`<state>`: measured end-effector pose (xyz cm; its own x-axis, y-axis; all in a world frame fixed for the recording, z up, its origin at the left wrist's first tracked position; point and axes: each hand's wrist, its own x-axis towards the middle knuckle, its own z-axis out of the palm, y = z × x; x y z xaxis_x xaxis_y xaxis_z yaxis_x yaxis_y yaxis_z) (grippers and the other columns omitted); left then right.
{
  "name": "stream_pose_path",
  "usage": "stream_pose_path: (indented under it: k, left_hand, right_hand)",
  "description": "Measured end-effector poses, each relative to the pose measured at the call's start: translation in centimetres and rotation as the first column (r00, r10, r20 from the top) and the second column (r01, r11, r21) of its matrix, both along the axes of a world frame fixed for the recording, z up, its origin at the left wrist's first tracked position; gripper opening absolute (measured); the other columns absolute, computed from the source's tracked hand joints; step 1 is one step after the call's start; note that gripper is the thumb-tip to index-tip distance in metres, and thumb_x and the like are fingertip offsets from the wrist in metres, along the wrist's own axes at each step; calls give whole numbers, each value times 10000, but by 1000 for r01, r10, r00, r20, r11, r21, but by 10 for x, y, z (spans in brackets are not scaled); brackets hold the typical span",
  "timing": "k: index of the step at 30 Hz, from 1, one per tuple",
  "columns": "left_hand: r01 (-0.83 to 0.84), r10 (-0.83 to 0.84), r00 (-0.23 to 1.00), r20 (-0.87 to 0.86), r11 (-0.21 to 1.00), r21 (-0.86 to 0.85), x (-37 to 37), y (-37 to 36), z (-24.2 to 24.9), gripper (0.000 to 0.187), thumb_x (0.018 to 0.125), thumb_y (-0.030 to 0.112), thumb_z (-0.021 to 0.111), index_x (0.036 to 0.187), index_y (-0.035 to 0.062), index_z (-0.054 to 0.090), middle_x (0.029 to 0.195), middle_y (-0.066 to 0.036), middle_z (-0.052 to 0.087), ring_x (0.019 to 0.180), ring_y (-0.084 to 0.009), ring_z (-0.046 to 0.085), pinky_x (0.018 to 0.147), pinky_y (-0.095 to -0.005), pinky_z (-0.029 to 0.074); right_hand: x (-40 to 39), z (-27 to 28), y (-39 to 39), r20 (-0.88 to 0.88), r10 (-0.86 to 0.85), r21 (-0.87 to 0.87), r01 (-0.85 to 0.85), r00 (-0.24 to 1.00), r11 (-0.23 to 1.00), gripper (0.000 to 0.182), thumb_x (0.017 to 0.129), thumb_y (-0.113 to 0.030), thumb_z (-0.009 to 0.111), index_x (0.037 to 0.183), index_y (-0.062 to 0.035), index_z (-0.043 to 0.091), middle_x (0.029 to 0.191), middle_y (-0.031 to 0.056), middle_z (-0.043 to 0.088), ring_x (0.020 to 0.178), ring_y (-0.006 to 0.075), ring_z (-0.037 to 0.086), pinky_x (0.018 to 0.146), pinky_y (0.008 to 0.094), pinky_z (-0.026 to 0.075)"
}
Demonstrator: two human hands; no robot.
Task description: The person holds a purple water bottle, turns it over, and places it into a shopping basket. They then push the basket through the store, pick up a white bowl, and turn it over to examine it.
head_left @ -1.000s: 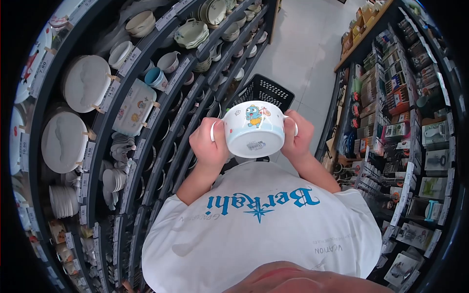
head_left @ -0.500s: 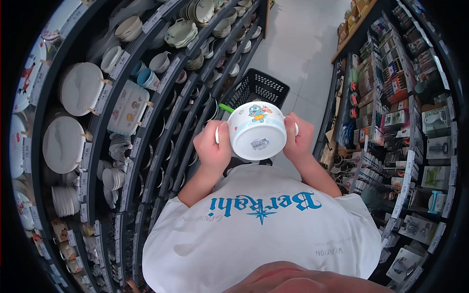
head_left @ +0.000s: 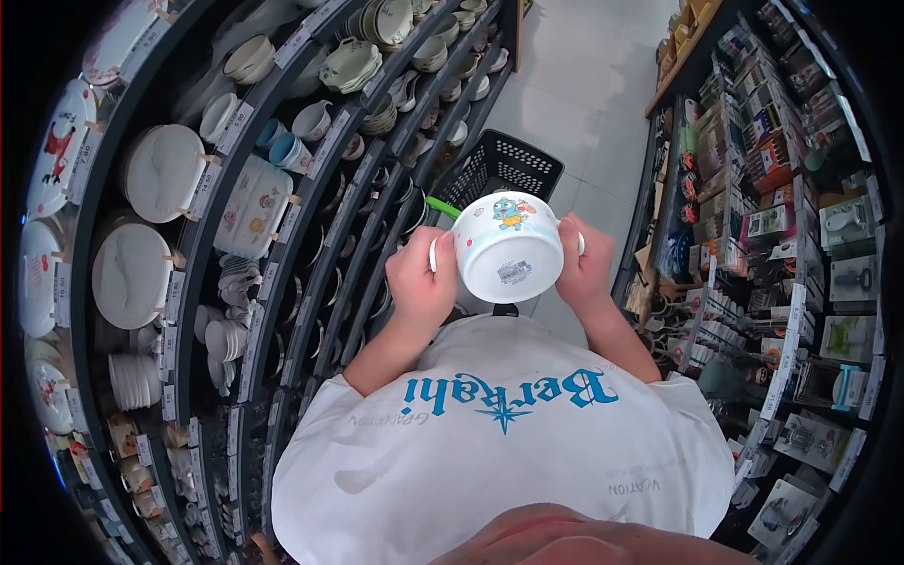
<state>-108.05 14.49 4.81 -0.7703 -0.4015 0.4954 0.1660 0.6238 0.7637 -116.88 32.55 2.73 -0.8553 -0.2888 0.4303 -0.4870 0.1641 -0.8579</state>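
Observation:
A white two-handled bowl (head_left: 508, 247) is held up in front of my chest, tilted so its underside faces me. A blue cartoon figure decorates its wall, and a label with a barcode is stuck on the base. My left hand (head_left: 421, 275) is closed round one handle. The other handle is gripped by my right hand (head_left: 585, 261). The inside of the bowl is hidden from me.
Beyond the bowl, a black shopping basket (head_left: 529, 162) with a green handle (head_left: 441, 206) stands on the grey floor (head_left: 556, 89). Shelves of plates (head_left: 165, 172) and bowls (head_left: 350, 64) line the left. Packaged utensils (head_left: 852, 280) hang on the right.
Both hands and the bowl have shifted slightly to the right and up. The bowl has turned a little, and the grip looks the same.

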Motion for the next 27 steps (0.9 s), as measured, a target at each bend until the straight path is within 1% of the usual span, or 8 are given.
stream_pose_path:
  k: [6, 9, 11, 16, 22, 24, 26, 27]
  left_hand:
    - [-15, 14, 1000, 19, 1000, 24, 7, -7, 0, 144, 886, 101, 566, 785, -1, 579, 629, -128, 593, 523, -224, 591, 497, -302, 432]
    - [-26, 26, 999, 26, 999, -21, 10, -9, 2, 135, 883, 100, 566, 793, 0, 578, 629, -130, 591, 523, -241, 590, 495, -309, 431]
    - [-37, 37, 999, 2, 998, -47, 12, -8, 2, 127, 879, 92, 566, 792, -1, 575, 623, -133, 586, 522, -256, 588, 494, -315, 433]
    - [-43, 42, 999, -13, 997, -59, 14, -9, -4, 124, 871, 85, 569, 783, -1, 572, 615, -132, 581, 513, -253, 585, 487, -319, 430]
    - [-41, 36, 996, -77, 997, -67, 15, -8, -7, 110, 860, 79, 581, 786, -2, 574, 611, -121, 577, 500, -244, 575, 478, -320, 429]
    - [-36, 30, 995, -90, 997, -65, 15, -6, -8, 107, 858, 77, 583, 786, -2, 575, 611, -118, 576, 498, -241, 572, 476, -319, 429]
    - [-30, 25, 998, -62, 996, -83, 15, -5, -9, 168, 907, 108, 533, 791, -2, 582, 660, -97, 599, 544, -153, 582, 514, -263, 427]
    - [-28, 23, 998, -63, 996, -84, 15, -4, -7, 168, 907, 108, 533, 791, -2, 582, 660, -97, 599, 544, -153, 582, 514, -263, 427]
  right_hand:
    - [0, -1, -8, -67, -2, 30, 4, 998, 1000, 293, 930, -147, 474, 680, 2, 511, 549, 134, 478, 446, 252, 462, 449, 343, 346]
    - [-3, -5, -12, -93, 13, 22, -11, 996, 1000, 281, 926, -130, 473, 681, 3, 504, 561, 135, 482, 457, 261, 474, 455, 346, 353]
    - [-4, -5, -15, -87, 27, 10, -27, 996, 1000, 273, 924, -123, 473, 684, 4, 501, 567, 136, 485, 463, 265, 477, 457, 346, 355]
    - [-3, -6, -13, -67, 51, 10, -51, 996, 999, 254, 919, -110, 476, 694, 5, 497, 581, 136, 491, 476, 274, 486, 460, 344, 358]
    - [-5, -8, -12, -101, 82, 3, -82, 992, 997, 254, 917, -112, 475, 690, 0, 498, 584, 131, 488, 476, 271, 482, 459, 342, 356]
    - [-7, -6, -10, -148, 67, 13, -66, 987, 998, 259, 918, -114, 472, 685, -2, 497, 580, 129, 481, 472, 269, 476, 458, 341, 353]
    - [-8, -7, -8, -158, 67, 4, -67, 985, 998, 262, 919, -114, 471, 682, -3, 495, 577, 126, 478, 470, 266, 475, 456, 340, 352]
    - [-9, -8, -7, -164, 69, -4, -70, 984, 998, 266, 919, -115, 469, 679, -4, 494, 574, 124, 475, 469, 263, 474, 455, 339, 351]
